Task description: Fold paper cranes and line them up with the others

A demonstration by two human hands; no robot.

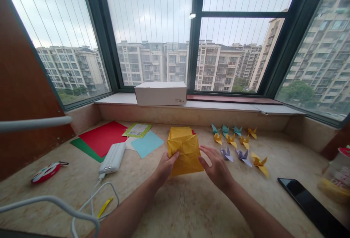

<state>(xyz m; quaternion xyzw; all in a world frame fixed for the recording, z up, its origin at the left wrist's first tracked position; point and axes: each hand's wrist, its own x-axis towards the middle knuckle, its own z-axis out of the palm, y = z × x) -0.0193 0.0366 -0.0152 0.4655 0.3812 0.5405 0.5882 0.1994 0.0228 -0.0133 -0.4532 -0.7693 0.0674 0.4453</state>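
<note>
A crumpled, partly folded yellow paper sheet (186,150) lies on the marble counter (191,201) in front of me. My left hand (165,167) grips its lower left edge, with the thumb on top of the paper. My right hand (216,167) rests by the sheet's right edge with its fingers spread and flat, the fingertips touching the paper. To the right lie several folded paper cranes (240,145) in yellow, teal and purple.
Red (105,137), green (82,147) and light blue sheets (147,143) lie at the left with a white power bank (113,157) and its cable (90,205). A white box (160,93) sits on the window sill. A black phone (311,203) lies at the right.
</note>
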